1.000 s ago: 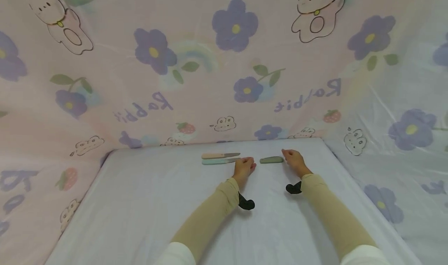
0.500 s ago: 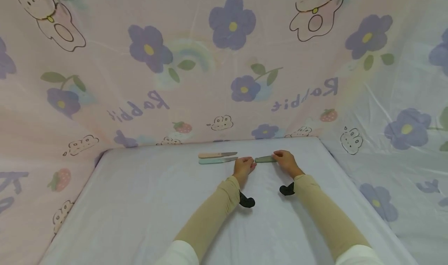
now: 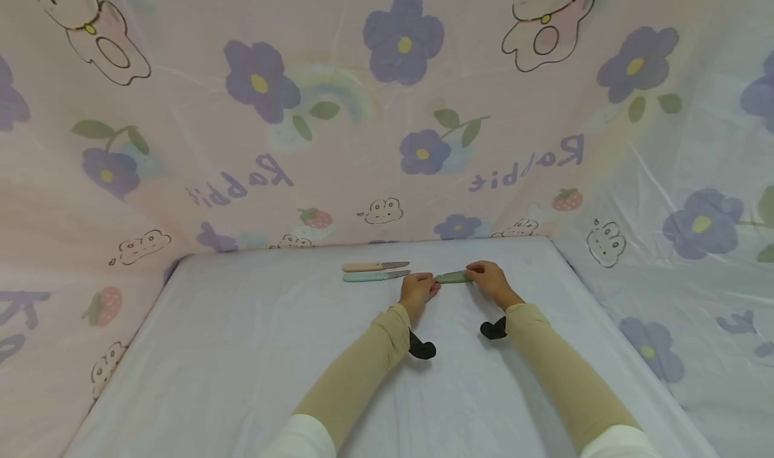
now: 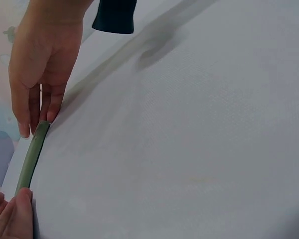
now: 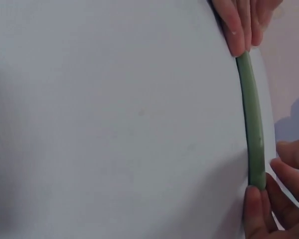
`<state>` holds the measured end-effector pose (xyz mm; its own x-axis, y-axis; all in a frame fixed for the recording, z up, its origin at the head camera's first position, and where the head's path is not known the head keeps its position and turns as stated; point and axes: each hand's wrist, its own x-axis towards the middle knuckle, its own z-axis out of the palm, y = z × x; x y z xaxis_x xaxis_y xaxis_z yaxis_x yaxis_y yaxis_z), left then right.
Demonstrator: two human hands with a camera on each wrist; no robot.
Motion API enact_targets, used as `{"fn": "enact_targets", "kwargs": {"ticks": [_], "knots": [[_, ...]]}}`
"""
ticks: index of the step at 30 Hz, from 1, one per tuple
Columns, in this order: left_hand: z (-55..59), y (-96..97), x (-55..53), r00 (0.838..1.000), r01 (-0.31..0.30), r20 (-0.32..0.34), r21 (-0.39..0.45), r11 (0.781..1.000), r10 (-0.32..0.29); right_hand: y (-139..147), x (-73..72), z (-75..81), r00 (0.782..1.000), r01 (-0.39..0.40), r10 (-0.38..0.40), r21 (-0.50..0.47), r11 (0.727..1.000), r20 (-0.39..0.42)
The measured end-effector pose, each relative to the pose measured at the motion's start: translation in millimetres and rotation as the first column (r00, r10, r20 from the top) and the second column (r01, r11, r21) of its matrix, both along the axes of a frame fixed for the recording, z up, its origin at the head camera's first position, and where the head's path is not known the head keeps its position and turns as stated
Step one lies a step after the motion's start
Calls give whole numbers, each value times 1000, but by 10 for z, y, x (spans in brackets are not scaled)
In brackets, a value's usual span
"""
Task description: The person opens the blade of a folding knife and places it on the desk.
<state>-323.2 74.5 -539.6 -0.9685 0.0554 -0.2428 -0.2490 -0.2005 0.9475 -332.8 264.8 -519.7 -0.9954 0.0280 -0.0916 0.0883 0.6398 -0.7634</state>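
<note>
A slim green folding knife [image 3: 453, 278], with no blade showing, spans the gap between my two hands near the far side of the table. My left hand [image 3: 418, 293] pinches its left end; in the right wrist view the left thumb and fingers [image 5: 234, 25] sit right at that tip. The thumb and fingers of my right hand [image 3: 491, 281] grip the opposite end, also seen in the right wrist view, where the right thumb [image 5: 255, 209] lies along the green handle. Left of my left hand lie a peach-handled knife [image 3: 363, 267] and a light-blue-handled knife [image 3: 364, 277], both with blades pointing right.
White cloth covers the table [image 3: 242, 350]. Behind it and along both sides hangs a patterned curtain [image 3: 338, 169] with flowers and rabbits. A black piece [image 3: 422, 346] projects under my left wrist and another black piece [image 3: 493, 328] under my right.
My right hand has moved left, taken the right end of the green folding knife and brought it to my left hand, which now holds the other end. The other two knives stay put.
</note>
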Motion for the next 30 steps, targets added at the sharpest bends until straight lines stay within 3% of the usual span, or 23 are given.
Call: {"fn": "enact_targets", "kwargs": {"ticks": [4, 9, 13, 20, 23, 30], "knots": [[89, -11, 78, 999, -6, -41, -116, 993, 1, -5, 19, 43, 998, -54, 55, -30, 998, 29], [149, -14, 140, 991, -6, -130, -277, 961, -31, 14, 46, 84, 986, -157, 159, -39, 987, 47], [129, -29, 159, 985, -5, -166, -303, 953, -48, 32, 83, 87, 984, -175, 175, -19, 984, 18], [19, -135, 128, 976, -53, -218, -335, 941, -23, -6, 137, 86, 968, -213, 216, 37, 976, -127], [10, -205, 124, 963, -68, -268, -361, 930, -34, -40, 155, 96, 958, -236, 236, 16, 972, -164], [78, -340, 159, 914, -39, -373, -473, 880, -160, -81, 234, 167, 955, -231, 230, 13, 973, -188]]}}
